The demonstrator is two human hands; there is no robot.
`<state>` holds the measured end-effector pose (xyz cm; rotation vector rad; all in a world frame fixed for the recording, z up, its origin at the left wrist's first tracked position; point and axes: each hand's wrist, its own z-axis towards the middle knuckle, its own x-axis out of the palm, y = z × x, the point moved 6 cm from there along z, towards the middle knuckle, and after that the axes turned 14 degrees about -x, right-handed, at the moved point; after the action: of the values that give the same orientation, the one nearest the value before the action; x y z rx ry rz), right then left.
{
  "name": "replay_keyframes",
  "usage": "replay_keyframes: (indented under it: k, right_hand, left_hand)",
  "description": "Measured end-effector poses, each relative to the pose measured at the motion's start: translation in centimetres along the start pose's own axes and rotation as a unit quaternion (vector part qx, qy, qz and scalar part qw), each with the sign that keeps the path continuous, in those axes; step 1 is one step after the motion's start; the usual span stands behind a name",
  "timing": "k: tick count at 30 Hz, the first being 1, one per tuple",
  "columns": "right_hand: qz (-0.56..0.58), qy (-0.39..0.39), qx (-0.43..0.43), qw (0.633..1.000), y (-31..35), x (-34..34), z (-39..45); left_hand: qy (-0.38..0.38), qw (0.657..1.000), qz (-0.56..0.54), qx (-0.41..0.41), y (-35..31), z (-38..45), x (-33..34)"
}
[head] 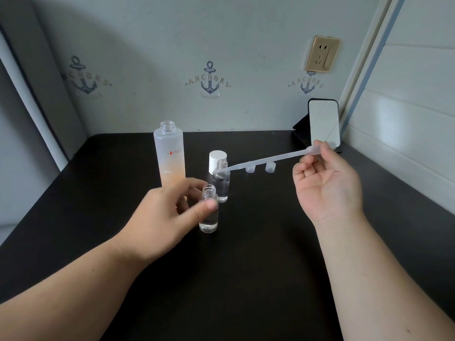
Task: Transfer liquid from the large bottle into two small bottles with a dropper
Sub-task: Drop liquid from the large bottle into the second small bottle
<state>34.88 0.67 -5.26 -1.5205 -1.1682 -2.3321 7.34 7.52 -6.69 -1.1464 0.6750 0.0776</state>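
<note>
The near small bottle (208, 212) stands upright on the black tabletop (246, 267), caught between the thumb and fingers of the left hand (162, 217), which grips it around the middle. Just behind it stands the second small bottle (221, 183), also uncapped and upright. The large bottle (170, 156) rises just left of that pair, behind the left hand's fingers, its mouth open.

The right hand (325, 183) is raised above the tabletop to the right, palm turned toward the person, fingers curled and pinching the bulb end of the dropper (270, 159). The dropper slants down and leftward from there, its thin tip reaching the neck of the second small bottle. Both forearms stretch in from the near edge, bare.

The small bottles are clear, cylindrical, with threaded necks, each holding some clear liquid. The large bottle is a tall frosted cylinder, fading to orange low down, with red lettering. The dropper is soft, translucent plastic. A white cap (217, 159) stands behind the second small bottle, and two small clear caps (260, 167) sit further right under the dropper's line. A phone (323, 123) leans on a stand by the wall.
</note>
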Motion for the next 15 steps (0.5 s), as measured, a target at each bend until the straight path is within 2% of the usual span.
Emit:
replay_keyframes:
  k: [3,5,7,9,13,15]
  right_hand:
    - [0.001,0.003,-0.001,1.0,0.0,0.1,0.0]
    - [-0.006,0.008,0.0,1.0,-0.1,0.2,-0.1]
    - [-0.017,0.018,0.002,1.0,-0.1,0.3,-0.1]
    - [-0.02,0.023,0.005,1.0,-0.2,0.4,-0.3]
    - [-0.015,0.025,0.013,0.999,-0.4,0.6,-0.4]
    - [-0.008,0.023,0.018,1.0,-0.5,0.6,-0.4]
  left_hand:
    - [-0.12,0.988,-0.097,0.009,-0.1,-0.4,-2.1]
    - [-0.206,0.969,-0.132,-0.02,0.5,-0.5,-3.4]
    - [-0.26,0.954,-0.138,-0.057,1.3,-0.3,-4.1]
    - [-0.259,0.953,-0.131,-0.084,2.1,0.3,-4.1]
    - [-0.16,0.973,-0.083,-0.144,3.1,1.7,-2.4]
    - [-0.147,0.976,-0.034,-0.155,3.3,2.1,-2.0]
